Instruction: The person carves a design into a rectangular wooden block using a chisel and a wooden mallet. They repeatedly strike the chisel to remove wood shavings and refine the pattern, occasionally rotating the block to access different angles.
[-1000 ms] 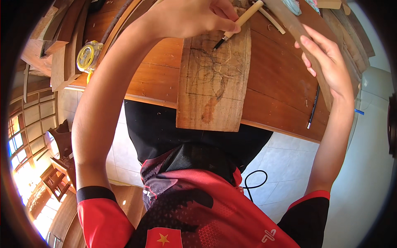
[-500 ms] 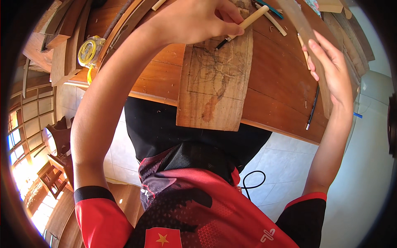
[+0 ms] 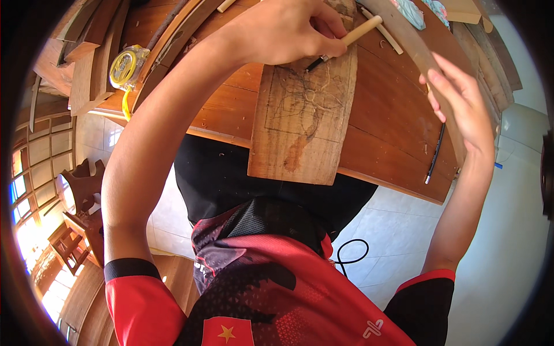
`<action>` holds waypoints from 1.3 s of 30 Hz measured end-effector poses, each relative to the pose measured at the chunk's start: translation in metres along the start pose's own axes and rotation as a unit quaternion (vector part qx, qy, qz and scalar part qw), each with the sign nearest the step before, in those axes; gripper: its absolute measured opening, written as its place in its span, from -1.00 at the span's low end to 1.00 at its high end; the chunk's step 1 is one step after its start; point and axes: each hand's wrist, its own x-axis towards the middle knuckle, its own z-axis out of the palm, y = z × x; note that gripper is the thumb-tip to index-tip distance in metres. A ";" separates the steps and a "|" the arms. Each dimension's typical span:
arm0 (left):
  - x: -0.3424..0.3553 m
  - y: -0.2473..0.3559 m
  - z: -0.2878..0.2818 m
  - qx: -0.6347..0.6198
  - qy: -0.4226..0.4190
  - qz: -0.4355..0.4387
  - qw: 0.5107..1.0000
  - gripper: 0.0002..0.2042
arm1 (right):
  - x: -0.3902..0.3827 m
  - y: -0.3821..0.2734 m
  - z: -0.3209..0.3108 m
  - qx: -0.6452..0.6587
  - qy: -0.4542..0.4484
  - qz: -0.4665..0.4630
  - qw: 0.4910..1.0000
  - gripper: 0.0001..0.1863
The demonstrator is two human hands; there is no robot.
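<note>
My left hand (image 3: 288, 34) is closed round a carving chisel (image 3: 363, 30) with a pale wooden handle. Its dark blade points down at a wooden board (image 3: 300, 124), just at or above the surface; contact cannot be made out. Branching lines are drawn and cut into the board, with a reddish-brown patch below them. The board's near end juts past the table edge over my lap. At the right, my right hand (image 3: 466, 106) is wrapped round a long wooden strip (image 3: 412, 43), its fingertips showing on the strip's left side.
A dark pencil (image 3: 435, 153) lies on the wooden table (image 3: 381, 127) near the right hand. Beyond the board lies a pale tool handle (image 3: 385, 36). A yellow tape measure (image 3: 128, 69) stands beside stacked wood (image 3: 95, 69) at the left. More planks (image 3: 490, 57) are at the right.
The wooden strip has shifted left with my right hand, covering most of a pale-handled tool beside it and a teal item at the back. My left hand and chisel have moved slightly right.
</note>
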 end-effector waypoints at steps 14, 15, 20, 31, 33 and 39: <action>-0.004 -0.011 0.004 -0.030 0.002 0.042 0.999 -0.72 | -0.026 0.022 0.016 0.048 0.002 0.042 0.998 -0.49; -0.005 -0.013 0.006 -0.038 0.009 0.031 0.999 -0.72 | -0.024 0.023 0.015 0.053 0.015 0.018 0.998 -0.48; -0.002 -0.020 0.004 -0.012 -0.005 0.074 0.997 -0.70 | -0.025 0.016 0.013 0.037 0.012 0.013 0.999 -0.47; -0.008 -0.014 0.004 0.035 0.003 0.124 0.992 -0.69 | -0.040 0.032 0.027 0.111 0.091 0.027 0.989 -0.50; -0.004 -0.014 0.006 -0.005 -0.018 0.031 0.999 -0.70 | -0.042 0.035 0.028 0.082 0.032 0.038 0.995 -0.51; -0.013 -0.019 0.030 0.016 0.114 0.053 0.992 -0.73 | -0.036 0.027 0.026 0.084 0.051 0.019 0.995 -0.47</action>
